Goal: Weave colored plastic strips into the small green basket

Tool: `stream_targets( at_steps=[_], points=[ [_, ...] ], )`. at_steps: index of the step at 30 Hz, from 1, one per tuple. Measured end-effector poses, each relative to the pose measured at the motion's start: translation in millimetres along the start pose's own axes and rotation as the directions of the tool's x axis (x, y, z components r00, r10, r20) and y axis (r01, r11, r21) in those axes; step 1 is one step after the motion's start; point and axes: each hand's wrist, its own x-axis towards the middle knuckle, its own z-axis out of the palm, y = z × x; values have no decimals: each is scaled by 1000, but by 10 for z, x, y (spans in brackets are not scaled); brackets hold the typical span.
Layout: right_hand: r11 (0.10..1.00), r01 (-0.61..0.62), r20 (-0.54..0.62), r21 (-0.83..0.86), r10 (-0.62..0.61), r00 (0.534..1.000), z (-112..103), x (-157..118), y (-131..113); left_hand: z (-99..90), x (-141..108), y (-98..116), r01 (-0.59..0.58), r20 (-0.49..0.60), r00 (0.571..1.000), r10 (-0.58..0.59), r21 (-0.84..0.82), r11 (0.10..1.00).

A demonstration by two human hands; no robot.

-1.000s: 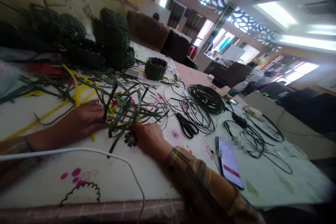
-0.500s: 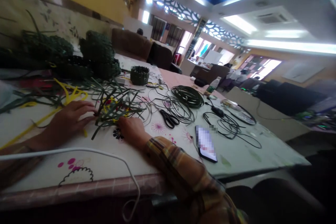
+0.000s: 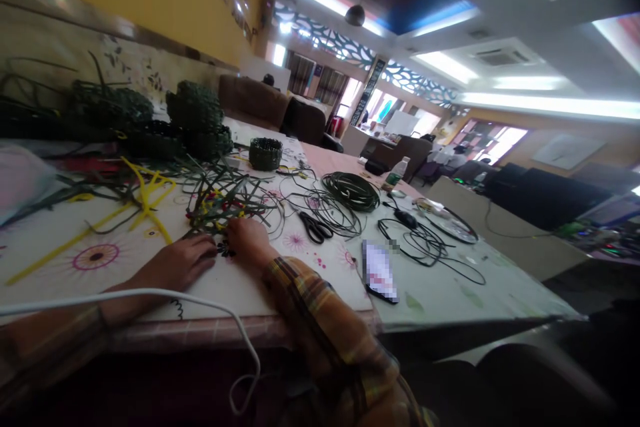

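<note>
A partly woven piece of dark green plastic strips (image 3: 225, 205), with yellow and red bits in it, lies on the flowered tablecloth, loose strip ends sticking out all around. My left hand (image 3: 187, 261) is at its near edge, fingers bent and pressed together on it; the fingertips are partly hidden. Curled against the near right side of the same piece is my right hand (image 3: 249, 240), its grip mostly covered by its own back. Yellow strips (image 3: 147, 197) fan out left of the piece. Black scissors (image 3: 316, 227) lie to the right of my right hand.
Finished green woven baskets (image 3: 195, 117) are piled at the back left, with a small round basket (image 3: 265, 153) nearby. Coiled green strip (image 3: 351, 191), a phone (image 3: 379, 270), black cable (image 3: 425, 240) and a bottle (image 3: 397, 172) are rightward. A white cable (image 3: 200, 297) crosses in front.
My left hand has moved right and toward me, from the piece's left side to its near edge. My right hand stays at the piece. The view has shifted slightly.
</note>
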Motion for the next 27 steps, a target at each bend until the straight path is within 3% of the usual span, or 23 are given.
stream_targets(
  at_steps=[5,10,15,20,27],
  points=[
    [999,-21,3,48,21,1000,-28,-8,12,84,-5,-215,105,-93,991,-97,92,990],
    [997,-13,-3,78,14,1000,-26,31,38,95,80,-90,92,-127,988,-84,60,994],
    [992,-26,2,120,25,1000,-14,73,71,112,199,33,165,-43,986,-161,138,977],
    [983,-8,0,184,9,1000,-40,82,100,83,297,18,136,4,989,-145,308,941],
    [968,31,-1,249,-32,999,-57,118,147,61,579,16,297,32,952,-306,161,941]
  ],
)
